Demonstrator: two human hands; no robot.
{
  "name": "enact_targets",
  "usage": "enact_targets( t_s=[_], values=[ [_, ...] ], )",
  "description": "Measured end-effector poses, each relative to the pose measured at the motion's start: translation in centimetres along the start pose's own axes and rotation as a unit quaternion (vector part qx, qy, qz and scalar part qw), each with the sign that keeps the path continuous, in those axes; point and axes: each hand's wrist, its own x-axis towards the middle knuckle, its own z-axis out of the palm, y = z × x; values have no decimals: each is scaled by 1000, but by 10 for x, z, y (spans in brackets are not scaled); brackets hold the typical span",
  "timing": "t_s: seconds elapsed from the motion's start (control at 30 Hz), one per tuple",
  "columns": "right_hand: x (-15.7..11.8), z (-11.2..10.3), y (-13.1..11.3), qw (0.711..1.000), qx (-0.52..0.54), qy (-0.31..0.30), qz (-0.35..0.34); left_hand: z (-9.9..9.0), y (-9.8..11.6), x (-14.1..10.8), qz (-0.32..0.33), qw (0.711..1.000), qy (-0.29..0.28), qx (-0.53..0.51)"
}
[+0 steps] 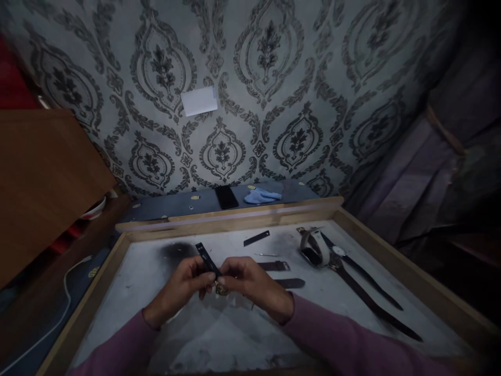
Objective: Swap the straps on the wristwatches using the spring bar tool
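Note:
Above the white tray bottom, my left hand (188,282) is closed on a black watch strap (206,258) whose far end points up and away. My right hand (248,282) meets it and pinches a gold-coloured watch case (221,288) at the strap's near end. Thumbs and fingers of both hands cover the place where strap and case come together, so I cannot tell whether they are joined. Close to my right hand lie a brown strap piece with a buckle (279,266) and a dark strap piece (291,283). A thin metal tool (266,255) rests just beyond them.
A wooden frame (230,215) edges the tray. On its right lie a watch with a pale band (319,248), a white-dialled watch (338,251) and a long brown strap (376,303). A flat dark strip (257,238) lies farther back. Behind are a phone (226,197) and a blue cloth (261,196).

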Motion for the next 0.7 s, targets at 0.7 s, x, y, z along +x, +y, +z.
enact_targets(
  t_s=[0.7],
  values=[
    [0, -3, -4, 978, 168, 84, 95, 5, -3, -3, -18, 998, -53, -28]
  ],
)
